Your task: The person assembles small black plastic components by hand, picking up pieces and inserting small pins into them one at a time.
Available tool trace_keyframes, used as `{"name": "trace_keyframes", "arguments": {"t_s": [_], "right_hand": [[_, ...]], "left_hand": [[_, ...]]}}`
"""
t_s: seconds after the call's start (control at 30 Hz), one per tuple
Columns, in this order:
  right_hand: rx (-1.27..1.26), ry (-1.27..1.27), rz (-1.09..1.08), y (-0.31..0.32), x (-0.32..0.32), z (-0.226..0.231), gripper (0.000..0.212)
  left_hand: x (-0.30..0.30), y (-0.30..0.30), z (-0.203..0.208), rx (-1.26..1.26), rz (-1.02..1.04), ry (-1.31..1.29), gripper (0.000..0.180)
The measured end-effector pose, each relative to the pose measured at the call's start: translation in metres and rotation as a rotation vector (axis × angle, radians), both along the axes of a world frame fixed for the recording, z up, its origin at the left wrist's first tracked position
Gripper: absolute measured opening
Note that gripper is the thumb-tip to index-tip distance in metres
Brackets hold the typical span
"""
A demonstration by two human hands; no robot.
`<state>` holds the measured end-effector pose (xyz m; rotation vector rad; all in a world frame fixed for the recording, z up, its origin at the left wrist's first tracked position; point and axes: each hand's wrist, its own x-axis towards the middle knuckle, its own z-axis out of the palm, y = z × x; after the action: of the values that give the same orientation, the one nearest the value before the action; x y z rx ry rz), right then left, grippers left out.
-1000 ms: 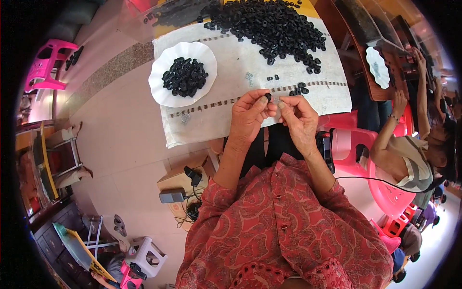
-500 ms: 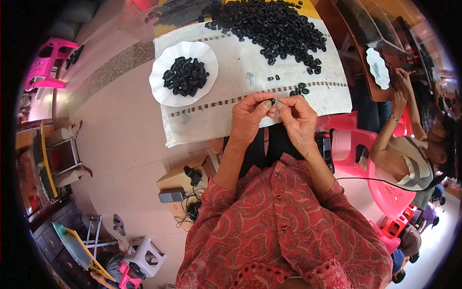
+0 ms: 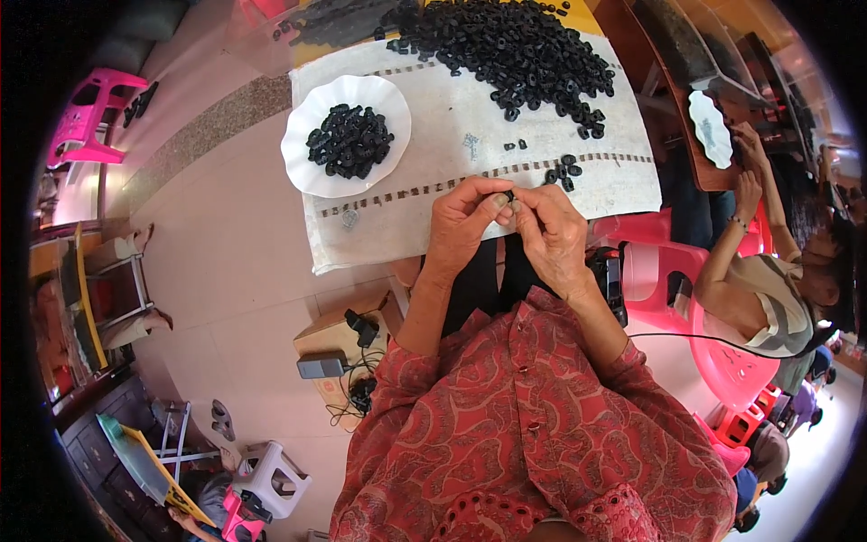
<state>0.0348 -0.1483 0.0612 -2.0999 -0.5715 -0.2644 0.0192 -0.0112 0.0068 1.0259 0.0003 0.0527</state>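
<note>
While the two hands meet over the near edge of the white cloth (image 3: 397, 237) on the bench (image 3: 585, 20), the left hand (image 3: 459, 224) has a narrow grip, thumb and finger pinching a small black piece (image 3: 508, 194). The right hand (image 3: 554, 233) has a narrow grip too, its fingertips close against that piece; whether they hold a part of their own is too hidden to tell. Just beyond the right hand lies a small black cluster (image 3: 564, 170), and farther back spreads a large black heap (image 3: 519, 63). Toward the left stands a white scalloped plate (image 3: 297, 135), bearing a mound of black pieces (image 3: 350, 142). Some pale clear bits (image 3: 470, 144) lie between plate and cluster.
</note>
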Motion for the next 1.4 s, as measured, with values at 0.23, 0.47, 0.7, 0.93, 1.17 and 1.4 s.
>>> {"name": "trace_keyframes", "arguments": {"t_s": [0.23, 0.47, 0.7, 0.93, 1.17, 1.4], "right_hand": [[0.002, 0.054, 0.039, 0.011, -0.009, -0.003, 0.026], [-0.061, 0.045, -0.003, 0.005, 0.014, -0.015, 0.019], [-0.303, -0.051, -0.149, 0.007, 0.055, -0.027, 0.021], [-0.628, -0.219, -0.019, 0.011, 0.078, -0.029, 0.026], [-0.634, -0.168, -0.016, 0.014, 0.077, -0.023, 0.015], [-0.001, 0.195, 0.013, 0.014, 0.054, -0.019, 0.018]], "left_hand": [[-0.002, 0.005, -0.005, -0.055, 0.056, 0.061, 0.017], [-0.006, 0.014, -0.018, -0.159, 0.041, 0.092, 0.018], [-0.004, 0.015, -0.018, -0.225, 0.040, 0.114, 0.019], [-0.005, 0.016, -0.016, -0.281, 0.030, 0.112, 0.019], [-0.004, 0.016, -0.015, -0.290, 0.045, 0.120, 0.016], [-0.004, 0.015, -0.015, -0.316, 0.050, 0.124, 0.016]]}}
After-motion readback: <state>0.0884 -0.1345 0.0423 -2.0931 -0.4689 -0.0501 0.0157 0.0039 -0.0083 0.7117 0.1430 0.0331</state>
